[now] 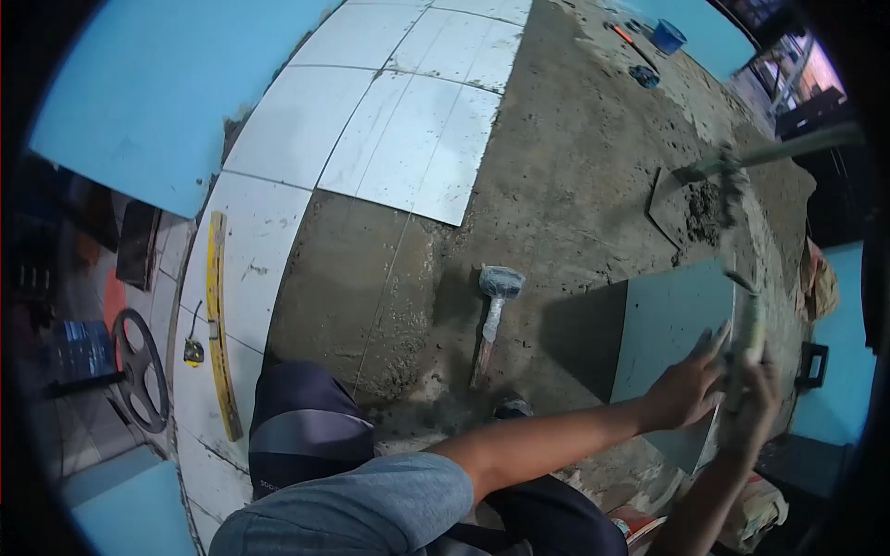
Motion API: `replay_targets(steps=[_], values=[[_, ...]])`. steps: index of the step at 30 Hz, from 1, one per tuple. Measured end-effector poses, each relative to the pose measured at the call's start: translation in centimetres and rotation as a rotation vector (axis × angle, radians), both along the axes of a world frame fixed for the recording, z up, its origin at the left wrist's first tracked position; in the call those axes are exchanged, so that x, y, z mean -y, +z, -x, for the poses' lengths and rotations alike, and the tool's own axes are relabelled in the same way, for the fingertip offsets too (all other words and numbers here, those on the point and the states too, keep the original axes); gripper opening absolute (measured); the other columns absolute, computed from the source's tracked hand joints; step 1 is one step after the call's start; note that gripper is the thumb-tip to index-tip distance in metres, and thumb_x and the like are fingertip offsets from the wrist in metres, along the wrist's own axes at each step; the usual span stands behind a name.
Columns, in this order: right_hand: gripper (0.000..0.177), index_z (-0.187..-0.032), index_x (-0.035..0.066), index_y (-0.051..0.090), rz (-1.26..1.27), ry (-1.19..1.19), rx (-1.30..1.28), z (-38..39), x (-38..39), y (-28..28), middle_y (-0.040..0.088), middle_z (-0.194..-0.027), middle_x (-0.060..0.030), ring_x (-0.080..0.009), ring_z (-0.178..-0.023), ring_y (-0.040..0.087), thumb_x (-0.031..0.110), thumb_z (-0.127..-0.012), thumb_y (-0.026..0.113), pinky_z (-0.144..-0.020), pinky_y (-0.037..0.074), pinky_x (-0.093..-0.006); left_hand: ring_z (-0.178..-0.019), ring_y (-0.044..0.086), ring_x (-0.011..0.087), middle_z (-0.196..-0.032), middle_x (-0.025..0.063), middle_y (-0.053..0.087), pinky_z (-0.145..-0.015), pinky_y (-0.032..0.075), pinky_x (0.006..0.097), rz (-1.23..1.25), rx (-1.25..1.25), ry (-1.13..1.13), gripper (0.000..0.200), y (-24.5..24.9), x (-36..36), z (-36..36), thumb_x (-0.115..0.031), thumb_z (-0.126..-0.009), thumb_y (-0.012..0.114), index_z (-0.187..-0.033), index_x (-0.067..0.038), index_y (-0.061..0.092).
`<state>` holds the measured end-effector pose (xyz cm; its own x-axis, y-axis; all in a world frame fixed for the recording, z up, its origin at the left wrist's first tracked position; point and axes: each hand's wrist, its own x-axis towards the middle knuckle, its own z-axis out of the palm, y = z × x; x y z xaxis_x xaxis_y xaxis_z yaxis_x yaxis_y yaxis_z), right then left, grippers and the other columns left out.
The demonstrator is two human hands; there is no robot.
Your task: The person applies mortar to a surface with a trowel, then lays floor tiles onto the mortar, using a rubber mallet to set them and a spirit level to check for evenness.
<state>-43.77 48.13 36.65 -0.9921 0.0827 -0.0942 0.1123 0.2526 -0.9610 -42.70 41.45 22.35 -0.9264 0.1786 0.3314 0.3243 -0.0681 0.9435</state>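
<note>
Building site: mortar bed [575,176], laid floor tiles [371,130]

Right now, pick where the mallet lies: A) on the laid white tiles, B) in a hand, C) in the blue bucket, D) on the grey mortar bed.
D: the mallet lies on the grey mortar bed, apart from the white tiles, while the left hand and right hand are on the tilted tile.

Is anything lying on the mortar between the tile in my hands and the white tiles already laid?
Yes: a mallet lies on the mortar bed between the held tile and the laid white tiles.
</note>
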Motion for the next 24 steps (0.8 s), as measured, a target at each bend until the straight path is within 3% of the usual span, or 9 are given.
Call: replay_targets(steps=[4,6,11,14,17,24], values=[[0.055,-0.14,-0.005,0.059,-0.02,0.306,0.224,0.1,12.7,-3.3,0.069,-0.11,-0.0114,-0.0163,-0.09,0.065,0.018,-0.093,0.073,-0.081,0.052,-0.0277,-0.141,0.049,0.0349,-0.153,0.0193,0.048,-0.117,0.039,0.0476,-0.278,-0.093,-0.078,0.069,-4.9,-3.6,-2.9,-0.03,-0.093,0.077,-0.15,-0.005,0.047],[0.054,-0.14,-0.005,0.059,-0.134,0.522,0.185,1.8,15.6,-7.9,0.07,-0.113,-0.0131,-0.0205,-0.096,0.067,0.018,-0.094,0.074,-0.089,0.052,-0.031,-0.136,0.052,0.0312,-0.146,0.017,0.055,-0.117,0.037,0.0445,-0.303,-0.142,-0.113,0.066,-6.9,-6.4,-4.1,-0.035,-0.096,0.074,-0.149,-0.006,0.049],[0.046,-0.139,0.003,0.061,-0.691,0.897,-0.214,3.1,21.2,-16.4,0.069,-0.126,-0.0267,-0.0404,-0.117,0.068,0.014,-0.094,0.07,-0.103,0.051,-0.0463,-0.135,0.051,0.0303,-0.146,0.0163,0.055,-0.117,0.037,0.043,-0.166,-0.118,-0.295,0.059,-6.6,-6.2,-6.5,-0.037,-0.103,0.065,-0.151,-0.008,0.047],[0.045,-0.137,0.007,0.062,-0.837,0.932,-0.36,2.5,23.3,-22.0,0.068,-0.125,-0.0257,-0.0467,-0.116,0.065,0.011,-0.093,0.066,-0.1,0.052,-0.0516,-0.135,0.051,0.0307,-0.147,0.0166,0.054,-0.117,0.037,0.0433,-0.17,-0.112,-0.301,0.06,-7.3,-5.6,-7.3,-0.037,-0.102,0.065,-0.151,-0.008,0.047],[0.046,-0.136,0.009,0.062,-0.874,0.898,-0.532,2.2,24.7,-24.4,0.068,-0.117,-0.0217,-0.0443,-0.11,0.065,0.01,-0.091,0.064,-0.094,0.052,-0.0531,-0.135,0.05,0.0311,-0.147,0.0169,0.054,-0.117,0.037,0.0437,-0.181,-0.112,-0.307,0.06,-7.8,-5.5,-7.6,-0.036,-0.102,0.065,-0.151,-0.008,0.047],[0.041,-0.127,0.015,0.065,-0.996,1.005,-0.629,2.9,22.8,-26.8,0.062,-0.109,-0.0136,-0.0375,-0.103,0.063,0.01,-0.086,0.065,-0.084,0.05,-0.0511,-0.137,0.049,0.0319,-0.148,0.0175,0.053,-0.118,0.036,0.0445,-0.191,-0.107,-0.3,0.061,-7.9,-6.0,-7.3,-0.036,-0.102,0.066,-0.152,-0.008,0.046]])
